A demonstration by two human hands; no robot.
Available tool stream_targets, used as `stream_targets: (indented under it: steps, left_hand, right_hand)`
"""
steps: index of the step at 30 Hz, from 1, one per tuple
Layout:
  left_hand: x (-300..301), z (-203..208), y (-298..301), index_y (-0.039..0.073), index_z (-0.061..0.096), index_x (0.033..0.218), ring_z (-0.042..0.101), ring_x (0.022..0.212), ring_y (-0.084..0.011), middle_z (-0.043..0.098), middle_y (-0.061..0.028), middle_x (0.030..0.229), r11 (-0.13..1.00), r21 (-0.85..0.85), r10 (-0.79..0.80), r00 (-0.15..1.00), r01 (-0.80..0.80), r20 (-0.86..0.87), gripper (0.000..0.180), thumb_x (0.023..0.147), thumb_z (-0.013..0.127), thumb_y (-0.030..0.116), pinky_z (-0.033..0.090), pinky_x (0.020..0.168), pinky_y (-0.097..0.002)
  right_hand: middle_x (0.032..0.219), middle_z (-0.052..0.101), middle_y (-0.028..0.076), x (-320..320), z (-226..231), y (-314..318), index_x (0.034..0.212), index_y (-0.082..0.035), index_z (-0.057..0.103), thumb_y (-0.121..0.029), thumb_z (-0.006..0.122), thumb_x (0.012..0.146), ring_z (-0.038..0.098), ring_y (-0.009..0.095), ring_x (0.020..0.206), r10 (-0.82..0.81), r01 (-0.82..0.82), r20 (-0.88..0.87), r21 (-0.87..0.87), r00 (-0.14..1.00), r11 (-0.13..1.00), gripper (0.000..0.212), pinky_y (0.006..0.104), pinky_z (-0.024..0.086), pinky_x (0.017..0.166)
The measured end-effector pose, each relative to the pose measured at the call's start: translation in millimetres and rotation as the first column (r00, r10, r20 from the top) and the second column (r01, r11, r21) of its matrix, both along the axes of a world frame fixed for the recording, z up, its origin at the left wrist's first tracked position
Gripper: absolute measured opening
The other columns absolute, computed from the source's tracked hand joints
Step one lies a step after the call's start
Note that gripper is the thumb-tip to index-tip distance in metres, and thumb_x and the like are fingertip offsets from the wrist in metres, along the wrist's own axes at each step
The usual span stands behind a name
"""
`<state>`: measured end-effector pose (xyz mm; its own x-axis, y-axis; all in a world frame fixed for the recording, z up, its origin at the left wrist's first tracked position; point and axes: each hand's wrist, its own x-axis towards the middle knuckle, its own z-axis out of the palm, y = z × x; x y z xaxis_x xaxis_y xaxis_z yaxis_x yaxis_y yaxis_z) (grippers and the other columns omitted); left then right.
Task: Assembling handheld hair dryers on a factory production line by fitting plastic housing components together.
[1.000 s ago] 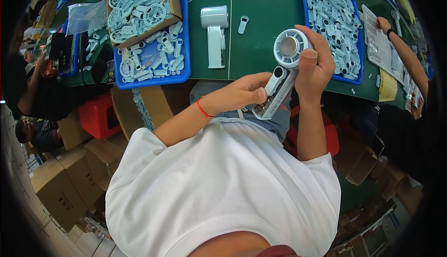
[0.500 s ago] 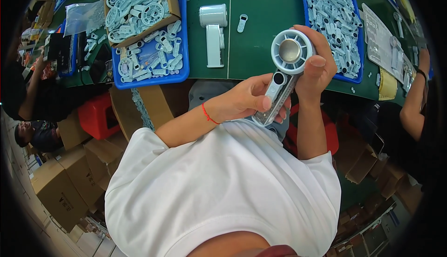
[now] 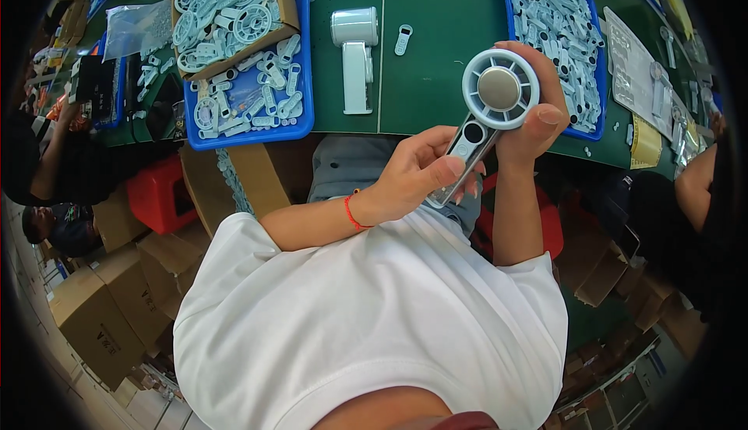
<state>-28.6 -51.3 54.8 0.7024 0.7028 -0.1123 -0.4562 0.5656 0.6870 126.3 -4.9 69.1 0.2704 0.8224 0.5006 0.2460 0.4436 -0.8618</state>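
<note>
A handheld fan [image 3: 499,89] with a white spoked round head and a silver centre disc is held in both hands above my lap, its handle slanting down to the left. My right hand [image 3: 538,122] wraps around the side of the head, thumb at the front. Closed on the handle, my left hand [image 3: 413,169] has its thumb at the lower end of a light button panel [image 3: 470,139] with a dark oval, and its fingers pass behind. A second fan [image 3: 357,60] lies on the green table, beside a loose button panel [image 3: 403,40].
A blue tray [image 3: 309,111] at left holds loose light parts and a cardboard box [image 3: 288,1] of ring-shaped parts. Another blue tray [image 3: 601,64] at right is full of button panels. Red stools [image 3: 160,200] and cartons stand below. Other people sit at both sides.
The fan and both hands have shifted slightly right, and the fan's head has turned so its disc faces up more fully. My left thumb remains near the panel's lower end.
</note>
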Motion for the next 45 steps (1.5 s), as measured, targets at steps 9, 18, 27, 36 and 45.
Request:
stream_targets:
  steps: [9, 18, 27, 36, 45]
  left_hand:
    - [-7.8, -26.4, 29.6, -0.003, 0.049, 0.112, 0.061, 0.084, -0.0224, 0.059, -0.0155, 0.097, 0.651, 0.696, 0.672, 0.656, -0.303, -0.344, 0.050, 0.073, 0.072, 0.017, 0.048, 0.072, -0.0295]
    - [-8.6, -25.5, 40.9, -0.002, 0.048, 0.106, 0.058, 0.073, -0.0348, 0.055, -0.0186, 0.093, 0.266, 0.963, 0.857, 0.469, -0.049, -0.213, 0.056, 0.060, 0.076, 0.009, 0.049, 0.058, -0.0362]
    - [-7.9, -27.9, 43.7, -0.002, 0.035, 0.119, 0.059, 0.068, -0.0347, 0.055, -0.0201, 0.098, 0.270, 0.963, 0.849, 0.471, 0.007, -0.242, 0.068, 0.063, 0.072, 0.010, 0.048, 0.052, -0.0370]
    - [-3.4, -14.6, 46.5, -0.003, 0.040, 0.120, 0.061, 0.072, -0.0357, 0.058, -0.0217, 0.093, 0.292, 0.954, 0.845, 0.485, -0.068, -0.224, 0.061, 0.068, 0.067, 0.009, 0.050, 0.056, -0.0368]
    - [-4.5, -13.5, 49.3, -0.003, 0.042, 0.119, 0.062, 0.073, -0.0372, 0.060, -0.0226, 0.090, 0.398, 0.916, 0.804, 0.500, -0.050, -0.322, 0.061, 0.068, 0.070, 0.014, 0.050, 0.063, -0.0376]
  right_hand:
    - [0.119, 0.050, 0.014, -17.2, -18.6, -31.3, 0.129, 0.004, 0.037, -0.050, 0.053, 0.085, 0.048, 0.020, 0.110, 0.280, -0.376, -0.314, -0.307, 0.907, 0.874, 0.071, 0.0318, 0.043, 0.088]
    - [0.095, 0.061, 0.010, -28.7, -6.2, -33.7, 0.112, 0.009, 0.050, -0.008, 0.053, 0.082, 0.056, 0.011, 0.082, 0.127, -0.243, -0.235, -0.573, 0.964, 0.783, 0.034, 0.0247, 0.047, 0.072]
    - [0.074, 0.062, 0.010, -35.9, -4.5, -25.8, 0.100, 0.004, 0.057, -0.022, 0.060, 0.082, 0.059, 0.013, 0.062, 0.116, 0.021, 0.329, -0.386, 0.937, 0.922, 0.032, 0.0235, 0.046, 0.060]
    - [0.061, 0.046, 0.001, -38.8, -17.7, -16.6, 0.079, -0.002, 0.059, -0.023, 0.070, 0.075, 0.037, 0.008, 0.053, -0.033, 0.075, 0.196, -0.208, 0.980, 0.975, 0.023, 0.0226, 0.030, 0.047]
    - [0.075, 0.046, -0.002, -38.2, -30.8, -22.8, 0.079, -0.004, 0.048, -0.028, 0.065, 0.083, 0.040, 0.006, 0.064, -0.008, -0.016, -0.080, -0.288, 0.997, 0.958, 0.029, 0.0195, 0.033, 0.056]
